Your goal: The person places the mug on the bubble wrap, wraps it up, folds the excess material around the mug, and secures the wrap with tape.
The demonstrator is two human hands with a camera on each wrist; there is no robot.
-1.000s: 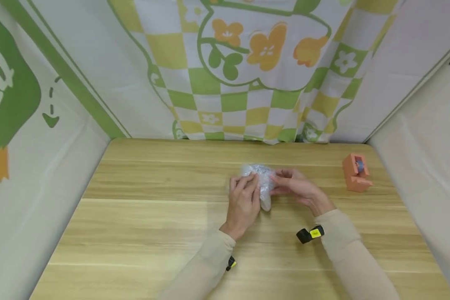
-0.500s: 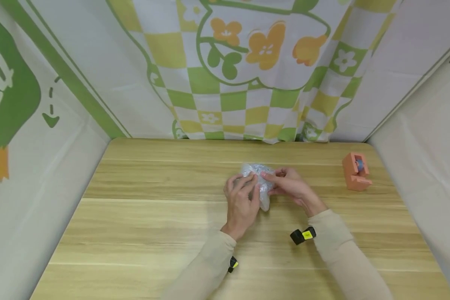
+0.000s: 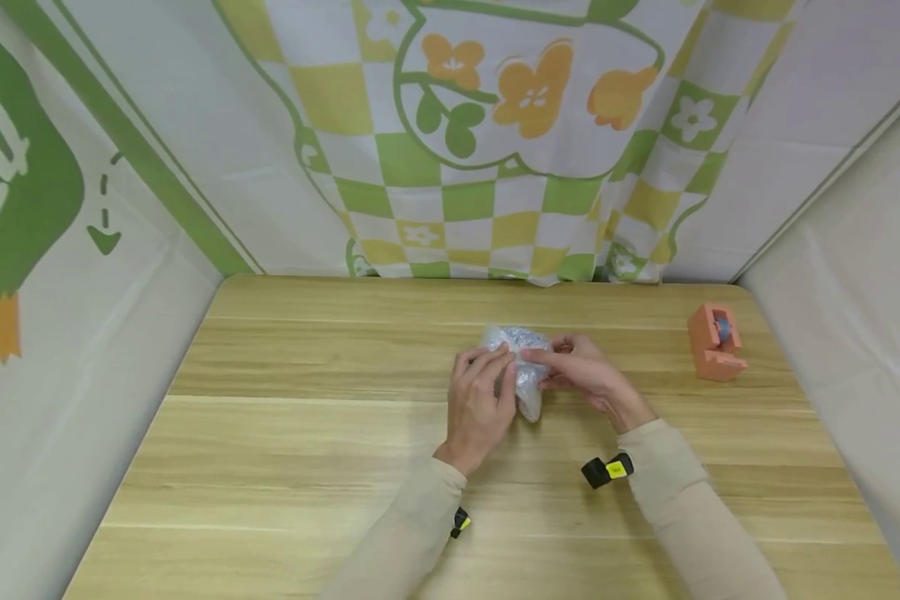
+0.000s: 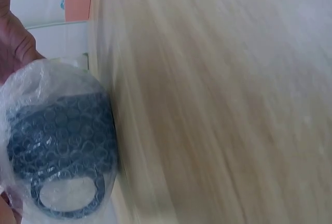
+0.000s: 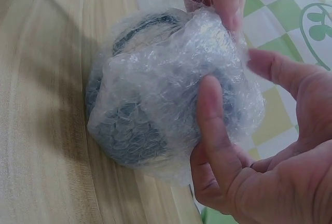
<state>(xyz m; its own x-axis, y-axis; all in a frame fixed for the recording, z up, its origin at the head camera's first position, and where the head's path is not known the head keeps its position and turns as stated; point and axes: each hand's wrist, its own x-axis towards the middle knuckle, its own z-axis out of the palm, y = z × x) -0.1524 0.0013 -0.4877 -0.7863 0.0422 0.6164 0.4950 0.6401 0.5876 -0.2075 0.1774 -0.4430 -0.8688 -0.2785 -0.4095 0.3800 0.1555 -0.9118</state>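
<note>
A dark mug (image 4: 62, 136) stands on the wooden table, wrapped in clear bubble wrap (image 5: 155, 89); its looped handle shows through in the left wrist view. In the head view my left hand (image 3: 482, 400) holds the bundle's left side, fingers bent over the top of the wrap. From the right, my right hand (image 3: 592, 379) grips the wrap, its thumb lying across the upper face. The left fingers (image 5: 225, 1) meet the gathered film near the right hand in the right wrist view. Most of the mug is hidden from above by the hands and film.
An orange tape dispenser (image 3: 715, 343) with a blue core stands at the table's back right. The wooden tabletop (image 3: 285, 467) ends at a checkered curtain (image 3: 487, 200) behind, with pale fabric walls left and right.
My right hand has shifted slightly left, and its thumb has moved further in over the top of the bubble wrap. My left hand has shifted slightly; the wrapped mug stays in place.
</note>
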